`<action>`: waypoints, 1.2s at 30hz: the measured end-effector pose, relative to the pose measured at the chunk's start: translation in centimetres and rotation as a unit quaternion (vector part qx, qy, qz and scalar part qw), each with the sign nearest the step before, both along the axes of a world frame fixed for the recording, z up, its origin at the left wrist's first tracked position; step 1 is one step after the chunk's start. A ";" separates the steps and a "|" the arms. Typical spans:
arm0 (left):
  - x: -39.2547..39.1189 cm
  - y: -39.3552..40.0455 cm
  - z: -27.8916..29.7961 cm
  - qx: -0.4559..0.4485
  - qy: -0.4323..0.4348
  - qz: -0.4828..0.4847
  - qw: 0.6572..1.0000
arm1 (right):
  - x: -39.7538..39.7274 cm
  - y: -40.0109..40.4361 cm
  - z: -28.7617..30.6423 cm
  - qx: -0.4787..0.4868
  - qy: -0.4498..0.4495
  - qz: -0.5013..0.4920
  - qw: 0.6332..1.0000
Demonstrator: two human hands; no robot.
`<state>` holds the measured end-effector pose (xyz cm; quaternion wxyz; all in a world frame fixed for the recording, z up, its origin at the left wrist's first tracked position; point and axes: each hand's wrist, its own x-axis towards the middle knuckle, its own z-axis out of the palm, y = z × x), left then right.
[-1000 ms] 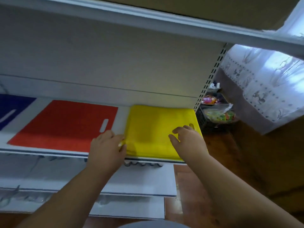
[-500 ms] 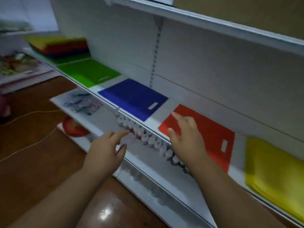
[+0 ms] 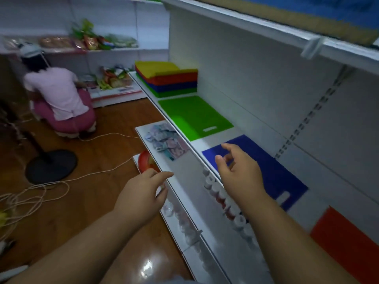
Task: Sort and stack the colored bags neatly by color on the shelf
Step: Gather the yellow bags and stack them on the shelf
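A mixed pile of colored bags (image 3: 168, 77), yellow on top over red, blue and green, lies at the far end of the white shelf (image 3: 196, 144). Closer along the shelf lie a green bag (image 3: 194, 117), a blue bag (image 3: 264, 171) and a red bag (image 3: 346, 242) at the right edge. My right hand (image 3: 238, 171) hovers over the near corner of the blue bag, fingers loosely spread, holding nothing. Lower down, my left hand (image 3: 143, 191) reaches forward in front of the lower shelf, empty, fingers relaxed.
A lower shelf (image 3: 184, 181) carries small packets (image 3: 166, 140) and a row of small bottles (image 3: 221, 195). A person in pink (image 3: 59, 99) crouches at the far left by stocked shelves. A fan base (image 3: 51, 162) and loose cords (image 3: 41, 191) lie on the wooden floor.
Both hands have left the yellow bag and travelled left along the shelf, past the red bag to the blue one. My view has swung left, bringing the mixed pile into sight.
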<state>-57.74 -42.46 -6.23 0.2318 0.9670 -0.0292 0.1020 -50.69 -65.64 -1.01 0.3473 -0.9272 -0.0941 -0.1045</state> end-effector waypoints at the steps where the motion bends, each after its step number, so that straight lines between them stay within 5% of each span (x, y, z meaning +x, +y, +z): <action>1: 1.1 1.2 0.6 0.004 0.001 0.013 1.000 | 1.7 1.6 0.3 0.003 0.005 0.015 1.000; 9: 9.9 11.2 0.8 -0.008 0.004 0.110 0.994 | 12.8 14.5 0.5 -0.002 -0.004 0.091 0.996; 24: 31.8 26.5 0.5 -0.076 0.001 0.014 0.997 | 27.9 27.5 0.8 -0.016 0.028 -0.046 0.998; 36: 46.4 30.2 -0.1 -0.166 0.056 -0.043 0.984 | 43.3 34.1 1.3 -0.045 0.198 -0.002 0.979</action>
